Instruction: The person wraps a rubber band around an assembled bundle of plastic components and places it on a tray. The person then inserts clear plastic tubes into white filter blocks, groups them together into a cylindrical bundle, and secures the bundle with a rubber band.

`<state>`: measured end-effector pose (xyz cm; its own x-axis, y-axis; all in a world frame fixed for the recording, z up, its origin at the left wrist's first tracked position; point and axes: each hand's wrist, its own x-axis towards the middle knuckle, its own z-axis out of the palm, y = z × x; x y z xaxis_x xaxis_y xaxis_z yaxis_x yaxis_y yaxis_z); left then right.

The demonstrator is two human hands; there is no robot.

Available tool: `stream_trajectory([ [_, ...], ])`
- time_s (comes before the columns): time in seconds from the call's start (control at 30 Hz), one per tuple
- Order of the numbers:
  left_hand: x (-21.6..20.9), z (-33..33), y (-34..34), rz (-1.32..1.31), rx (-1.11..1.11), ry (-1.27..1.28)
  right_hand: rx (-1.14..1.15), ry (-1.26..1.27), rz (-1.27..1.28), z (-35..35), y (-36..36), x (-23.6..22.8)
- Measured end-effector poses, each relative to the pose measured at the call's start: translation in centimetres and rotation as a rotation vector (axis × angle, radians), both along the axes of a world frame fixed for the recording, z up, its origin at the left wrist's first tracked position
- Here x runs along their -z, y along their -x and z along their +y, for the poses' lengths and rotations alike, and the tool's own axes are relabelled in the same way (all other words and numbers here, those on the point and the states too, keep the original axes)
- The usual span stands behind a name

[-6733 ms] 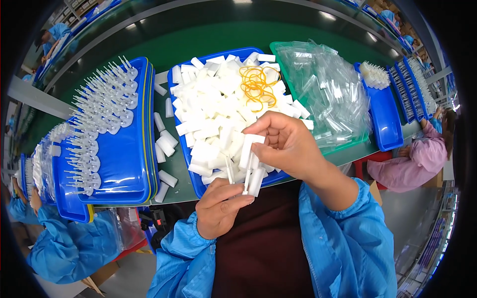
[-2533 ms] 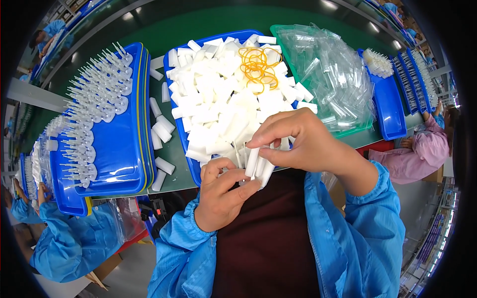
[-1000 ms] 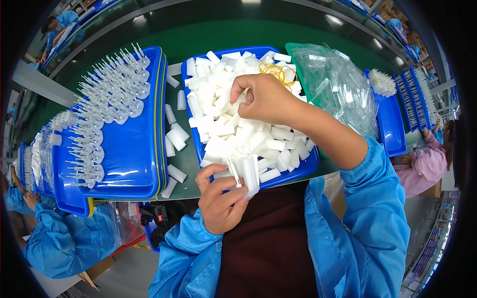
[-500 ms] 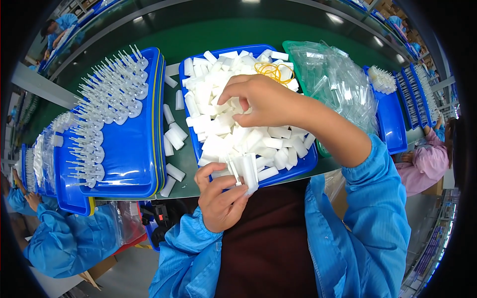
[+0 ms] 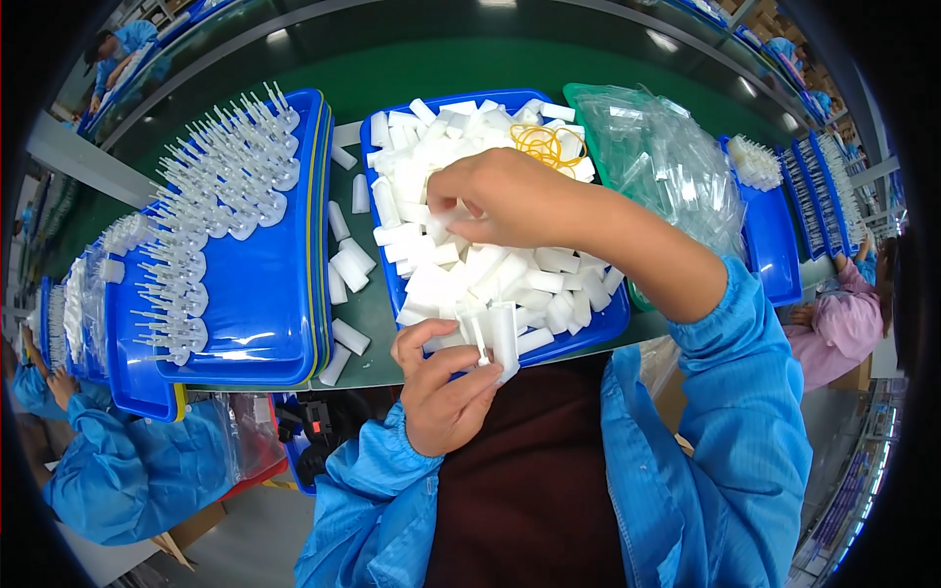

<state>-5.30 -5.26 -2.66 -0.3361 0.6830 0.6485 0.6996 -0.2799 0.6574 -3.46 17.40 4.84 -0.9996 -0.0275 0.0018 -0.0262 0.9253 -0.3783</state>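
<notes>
Left hand [image 5: 443, 397] pinched pronged part [image 5: 481, 343] facing upward, lower centre, apparently for access; right hand [image 5: 518, 201] half-curled over foam pieces [image 5: 545, 282], hold unclear.

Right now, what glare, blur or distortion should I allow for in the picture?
Head view: central white blocks look washed out; head view: highlights streak the clear plastic pieces; head view: the right hand's fingers look slightly blurred; head view: straight edges bow near the rim.

White pieces [image 5: 466, 269] partly behind right grip [image 5: 505, 199]
</notes>
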Motion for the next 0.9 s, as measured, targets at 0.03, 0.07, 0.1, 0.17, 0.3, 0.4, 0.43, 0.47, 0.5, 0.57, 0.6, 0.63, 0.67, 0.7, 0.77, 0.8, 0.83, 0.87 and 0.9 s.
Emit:
stream_trajectory([
  [0.03, 0.1, 0.0, 0.0, -0.002, 0.001, -0.002, 0.073, 0.087, 0.1, -0.1, -0.2, 0.0],
  [0.07, 0.1, 0.0, -0.1, 0.012, -0.008, -0.009, 0.145, 0.174, 0.2, -0.1, -0.5, -0.1],
  [0.1, 0.2, 0.1, -0.2, 0.026, -0.018, -0.015, 0.146, 0.171, 0.198, -0.1, -0.9, -0.1],
  [0.17, 0.1, 0.1, -0.2, 0.036, -0.022, -0.014, 0.216, 0.273, 0.334, -0.2, -1.9, -0.1],
  [0.3, -0.3, 0.2, -0.5, 0.073, -0.028, -0.001, 0.314, 0.49, 0.187, -1.9, -4.2, -1.5],
  [0.4, -0.5, 0.3, -0.8, 0.088, 0.0, 0.032, 0.37, 0.795, 0.143, -2.8, -5.5, -1.3],
  [0.43, -0.5, 0.3, -0.9, 0.088, 0.004, 0.033, 0.391, 0.879, 0.099, -3.0, -5.8, -1.4],
  [0.47, -0.5, 0.3, -1.0, 0.102, 0.009, 0.041, 0.411, 0.963, 0.054, -3.1, -6.1, -1.4],
  [0.5, -0.4, 0.4, -1.1, 0.117, 0.012, 0.049, 0.423, 0.915, 0.023, -3.1, -6.3, -1.5],
  [0.57, -0.5, 0.4, -1.2, 0.122, 0.013, 0.06, 0.442, 0.97, 0.018, -3.3, -6.9, -1.8],
  [0.6, -0.5, 0.4, -1.3, 0.126, 0.009, 0.071, 0.456, 1.023, 0.01, -3.5, -7.1, -1.8],
  [0.63, -0.5, 0.5, -1.4, 0.128, 0.015, 0.071, 0.46, 1.025, 0.014, -3.6, -7.4, -1.7],
  [0.67, -0.5, 0.5, -1.4, 0.125, 0.016, 0.071, 0.464, 1.062, 0.07, -3.7, -7.6, -1.4],
  [0.7, -0.6, 0.5, -1.5, 0.122, 0.017, 0.071, 0.467, 1.099, 0.127, -3.8, -7.8, -1.2],
  [0.77, -0.6, 0.5, -1.5, 0.128, 0.016, 0.079, 0.487, 1.057, 0.129, -4.0, -8.1, -1.4],
  [0.8, -0.6, 0.6, -1.5, 0.132, 0.015, 0.085, 0.507, 1.011, 0.13, -4.1, -8.3, -1.5],
  [0.83, -0.6, 0.6, -1.5, 0.133, 0.018, 0.087, 0.509, 1.013, 0.133, -4.0, -8.4, -1.3],
  [0.87, -0.7, 0.7, -1.6, 0.132, 0.016, 0.091, 0.445, 0.929, 0.178, -3.9, -8.6, -0.9],
  [0.9, -0.7, 0.7, -1.6, 0.13, 0.014, 0.094, 0.381, 0.845, 0.222, -3.8, -8.8, -0.6],
])
